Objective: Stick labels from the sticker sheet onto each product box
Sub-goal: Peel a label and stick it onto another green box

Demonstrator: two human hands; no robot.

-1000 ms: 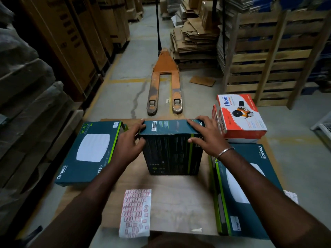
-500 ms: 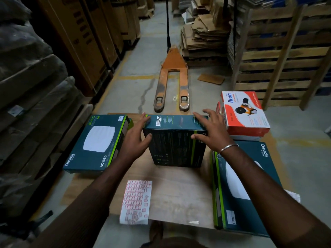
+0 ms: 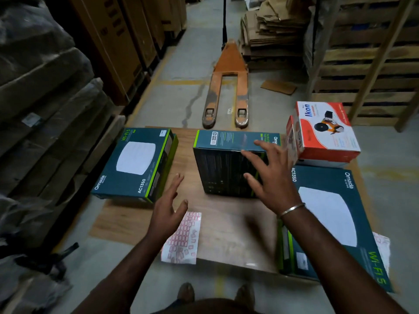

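Wooden board (image 3: 226, 234), concrete floor (image 3: 181, 98), pallet jack (image 3: 229, 87)

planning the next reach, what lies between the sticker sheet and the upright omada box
Only bare wooden tabletop, seen in the head view. The left hand overlaps the sticker sheet; the upright Omada box stands beyond.

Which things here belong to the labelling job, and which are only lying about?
For the job: sticker sheet, standing Omada box, left Omada box, right Omada box, Ikon box.
Lying about: pallet jack, flattened cartons.
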